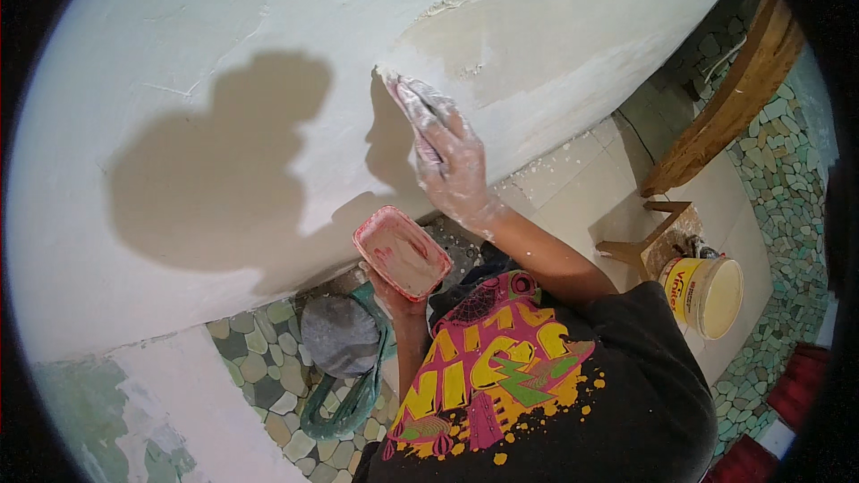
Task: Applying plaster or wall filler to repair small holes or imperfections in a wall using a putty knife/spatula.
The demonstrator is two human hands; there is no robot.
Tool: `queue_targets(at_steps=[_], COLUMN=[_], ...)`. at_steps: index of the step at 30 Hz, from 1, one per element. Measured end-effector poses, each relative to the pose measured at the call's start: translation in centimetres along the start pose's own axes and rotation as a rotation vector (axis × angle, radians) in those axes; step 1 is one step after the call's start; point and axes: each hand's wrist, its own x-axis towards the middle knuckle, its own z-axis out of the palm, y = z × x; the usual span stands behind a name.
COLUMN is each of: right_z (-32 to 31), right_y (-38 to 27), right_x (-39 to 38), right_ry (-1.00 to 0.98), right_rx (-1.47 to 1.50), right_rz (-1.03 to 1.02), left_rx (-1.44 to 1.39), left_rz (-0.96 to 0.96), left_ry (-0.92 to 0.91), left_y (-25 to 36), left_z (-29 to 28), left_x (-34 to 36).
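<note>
My right hand (454,161) is raised against the pale wall (304,0), its fingers pressed together and smeared with white paste. A dab of paste shows at the fingertips; whether a thin tool lies between them I cannot make out. Lower down, my left hand (391,291) grips a small red rectangular tub (369,222) from below and the side. The tub is tilted and holds a greyish-pink paste (419,261). Above and right of my right hand, the wall has a damp-looking beige patch (519,40) with rough ridges.
Below the wall lie a round grey object (340,335) and a looped green thing (344,407) on pebble-patterned flooring (277,367). At right stand a small wooden stool (667,237), a white bucket (720,300) with a yellow label and a thick wooden piece (734,94). White crumbs dot the tiles (568,170).
</note>
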Motion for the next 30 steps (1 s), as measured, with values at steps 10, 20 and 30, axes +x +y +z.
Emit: queue_targets(at_steps=[10, 20, 30], right_z=[-6.7, -0.5, -7.0], right_y=[4.5, -1.7, 2.4], right_x=[5.4, 4.1, 4.3], right_ry=[0.38, 0.074, 0.248], right_rx=[-0.1, -0.059, 0.049], right_rz=[0.045, -0.155, 0.159], left_rx=[0.054, -0.008, -0.035], left_rz=[0.025, -0.036, -0.049], left_ry=[0.017, -0.026, -0.027], left_y=[-0.1, 0.1, -0.1], left_z=[-2.4, 0.2, 0.8], left_x=[0.6, 0.7, 0.6])
